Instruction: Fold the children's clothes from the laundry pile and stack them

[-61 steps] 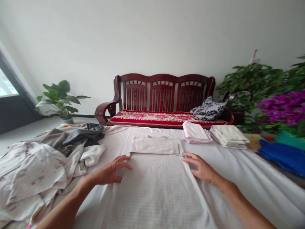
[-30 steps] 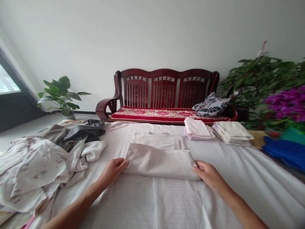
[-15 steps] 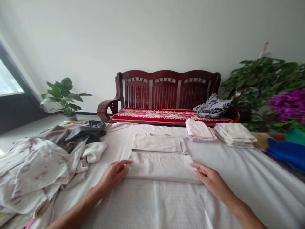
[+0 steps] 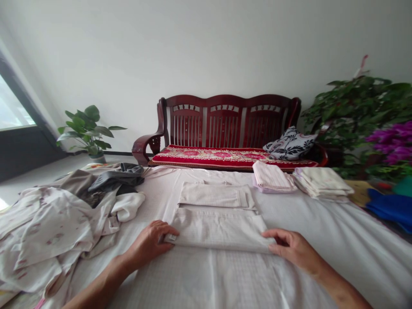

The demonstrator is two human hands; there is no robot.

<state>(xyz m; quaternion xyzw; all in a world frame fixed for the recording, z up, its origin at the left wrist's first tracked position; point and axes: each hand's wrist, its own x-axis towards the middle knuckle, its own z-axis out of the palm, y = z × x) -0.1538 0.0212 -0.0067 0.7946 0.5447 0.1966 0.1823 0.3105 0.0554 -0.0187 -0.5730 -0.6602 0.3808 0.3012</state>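
Observation:
A pale pink striped garment (image 4: 219, 227) lies folded into a band on the white sheet (image 4: 337, 240) in front of me. My left hand (image 4: 149, 244) is closed on the fold's near left corner. At the near right corner my right hand (image 4: 294, 249) grips the cloth, fingers curled over its edge. The garment's upper folded part (image 4: 214, 195) lies flat just beyond the band.
A heap of unfolded clothes (image 4: 61, 223) lies at the left. Two folded stacks (image 4: 273, 177) (image 4: 323, 182) sit at the far right. A red wooden bench (image 4: 225, 133) with a patterned cushion (image 4: 289, 146) stands behind, with plants (image 4: 86, 128) (image 4: 360, 111) at either side and blue cloth (image 4: 391, 206) at the right.
Two seconds ago both hands lay flat on the spread garment. They have since folded its lower part up into a band and now hold the band's near corners.

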